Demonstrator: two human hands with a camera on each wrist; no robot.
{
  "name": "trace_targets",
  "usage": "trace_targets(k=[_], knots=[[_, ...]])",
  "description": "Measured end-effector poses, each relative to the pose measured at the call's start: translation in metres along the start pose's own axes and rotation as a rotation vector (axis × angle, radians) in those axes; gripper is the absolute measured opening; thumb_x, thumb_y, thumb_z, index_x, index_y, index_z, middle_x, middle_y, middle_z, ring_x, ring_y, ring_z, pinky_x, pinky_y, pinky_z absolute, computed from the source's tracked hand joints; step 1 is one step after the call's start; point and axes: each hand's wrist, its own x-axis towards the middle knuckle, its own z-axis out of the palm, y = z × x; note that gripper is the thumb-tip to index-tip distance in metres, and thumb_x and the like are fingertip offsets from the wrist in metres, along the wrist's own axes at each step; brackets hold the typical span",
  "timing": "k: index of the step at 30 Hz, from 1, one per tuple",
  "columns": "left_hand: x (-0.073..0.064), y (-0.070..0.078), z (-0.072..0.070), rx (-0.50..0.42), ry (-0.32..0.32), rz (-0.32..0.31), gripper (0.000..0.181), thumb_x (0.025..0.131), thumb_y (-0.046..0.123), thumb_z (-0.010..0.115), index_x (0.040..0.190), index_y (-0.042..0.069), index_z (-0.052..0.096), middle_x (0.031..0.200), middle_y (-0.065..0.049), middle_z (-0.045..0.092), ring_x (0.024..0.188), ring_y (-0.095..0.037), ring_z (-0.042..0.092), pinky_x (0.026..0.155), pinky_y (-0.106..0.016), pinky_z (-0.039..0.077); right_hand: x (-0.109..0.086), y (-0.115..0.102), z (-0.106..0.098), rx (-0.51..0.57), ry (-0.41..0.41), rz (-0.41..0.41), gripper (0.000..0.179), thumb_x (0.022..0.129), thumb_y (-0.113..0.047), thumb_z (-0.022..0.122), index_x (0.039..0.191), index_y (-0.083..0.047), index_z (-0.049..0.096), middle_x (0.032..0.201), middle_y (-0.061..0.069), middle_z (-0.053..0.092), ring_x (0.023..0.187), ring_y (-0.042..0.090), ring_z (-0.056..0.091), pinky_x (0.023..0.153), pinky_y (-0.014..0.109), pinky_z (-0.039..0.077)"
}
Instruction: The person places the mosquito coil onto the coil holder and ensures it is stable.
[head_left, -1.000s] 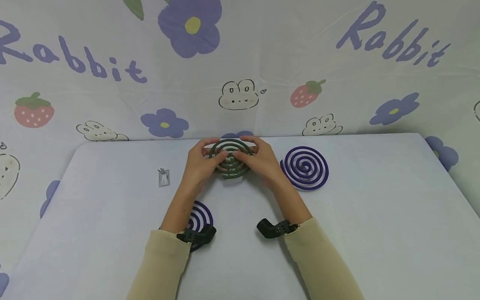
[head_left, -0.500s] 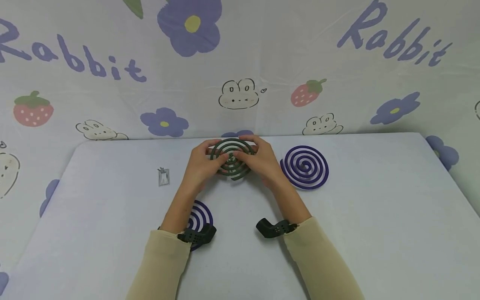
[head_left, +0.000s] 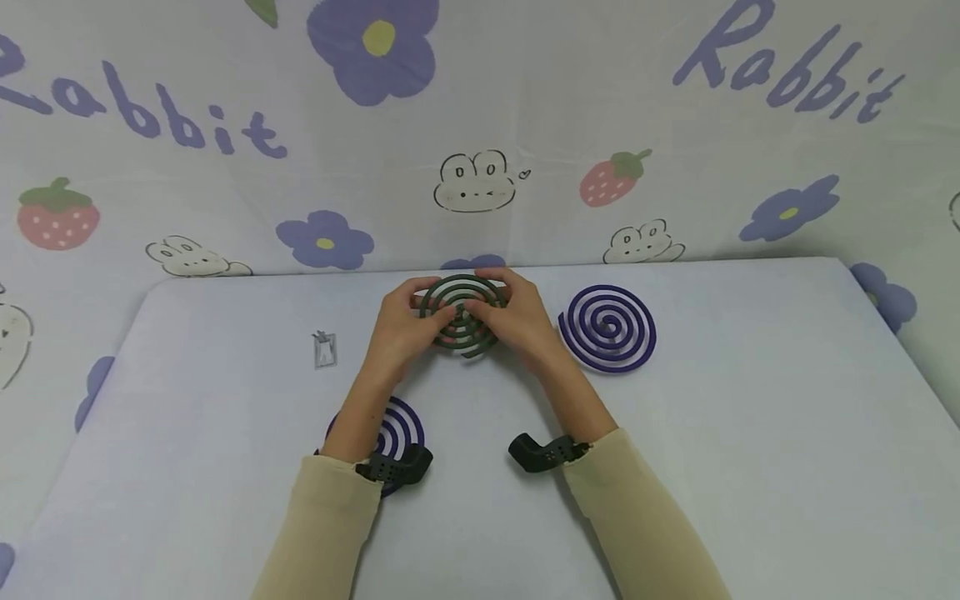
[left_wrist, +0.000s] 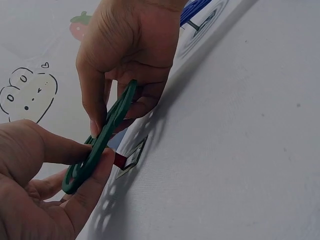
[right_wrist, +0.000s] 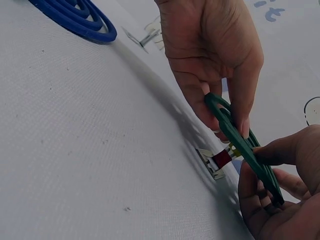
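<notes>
Near the middle of the far edge of the bench (head_left: pixel 750 417), the left hand (head_left: pixel 403 323) and right hand (head_left: pixel 525 323) hold a green coil (right_wrist: pixel 243 148) from opposite sides, each pinching it with its thumb on top and fingers below. That two-sided grip probably keeps the thin spiral from bending, while the thumbs near the centre seem to steady its inner turns. The coil is flat, dark green and matt, its rings evenly spaced with gaps between; it is raised and roughly parallel to the bench, above a metal stand (right_wrist: pixel 215 162) with a red part. Whether the two touch cannot be told. A blue coil (head_left: pixel 609 327) lies toward the far right corner, apparently propped on a support, leaving the hands room.
</notes>
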Motion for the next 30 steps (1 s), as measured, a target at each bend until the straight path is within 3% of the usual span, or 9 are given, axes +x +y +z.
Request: trace_targets(k=[13, 19, 22, 24, 27, 30], knots=[[0.0011, -0.0017, 0.0005, 0.007, -0.006, 0.001, 0.054, 0.099, 0.011, 0.072, 0.15, 0.008, 0.055, 0.135, -0.023, 0.069, 0.108, -0.031, 0.071, 0.084, -0.029, 0.061, 0.0002, 0.0003, 0.0012, 0.005, 0.007, -0.005, 0.051, 0.096, -0.008, 0.075, 0.145, -0.008, 0.06, 0.12, 0.023, 0.071, 0.09, 0.017, 0.065, 0.071, 0.021, 0.055], [0.0014, -0.0028, 0.0011, -0.019, -0.01, -0.002, 0.055, 0.099, 0.009, 0.072, 0.151, 0.008, 0.055, 0.135, -0.023, 0.07, 0.104, -0.028, 0.071, 0.074, -0.022, 0.06, 0.0007, 0.0017, 0.002, 0.0, 0.011, -0.003, 0.052, 0.095, -0.008, 0.075, 0.145, -0.008, 0.061, 0.12, 0.023, 0.073, 0.087, 0.014, 0.065, 0.07, 0.02, 0.055], [0.0016, -0.0026, 0.0005, -0.009, -0.003, 0.002, 0.056, 0.099, 0.008, 0.072, 0.152, 0.008, 0.055, 0.135, -0.023, 0.07, 0.105, -0.027, 0.07, 0.08, -0.025, 0.061, 0.0008, 0.0011, 0.0025, 0.008, 0.009, 0.007, 0.052, 0.095, -0.008, 0.075, 0.144, -0.008, 0.061, 0.119, 0.024, 0.074, 0.085, 0.015, 0.066, 0.068, 0.021, 0.056], [0.0021, -0.0027, 0.0001, 0.002, 0.003, 0.006, 0.056, 0.099, 0.008, 0.072, 0.152, 0.007, 0.055, 0.138, -0.022, 0.069, 0.11, -0.026, 0.068, 0.088, -0.029, 0.061, 0.0, -0.0003, 0.0028, 0.018, 0.005, 0.024, 0.054, 0.095, -0.008, 0.075, 0.146, -0.008, 0.059, 0.122, 0.025, 0.073, 0.091, 0.021, 0.069, 0.073, 0.027, 0.059], [0.004, -0.0028, 0.0001, 0.013, 0.003, 0.021, 0.057, 0.098, 0.006, 0.073, 0.152, 0.006, 0.055, 0.141, -0.022, 0.067, 0.114, -0.026, 0.066, 0.095, -0.032, 0.059, -0.0021, -0.0027, 0.0022, -0.013, 0.021, 0.053, 0.064, 0.094, -0.011, 0.075, 0.154, -0.011, 0.051, 0.136, 0.026, 0.066, 0.113, 0.029, 0.066, 0.09, 0.036, 0.059], [0.0064, -0.0037, 0.0005, -0.013, -0.003, 0.038, 0.059, 0.096, 0.003, 0.073, 0.152, 0.004, 0.055, 0.139, -0.024, 0.067, 0.11, -0.026, 0.068, 0.085, -0.03, 0.063, -0.0042, -0.0046, 0.0019, -0.046, 0.033, 0.063, 0.07, 0.094, -0.012, 0.075, 0.158, -0.014, 0.046, 0.14, 0.025, 0.061, 0.122, 0.034, 0.061, 0.098, 0.043, 0.055]])
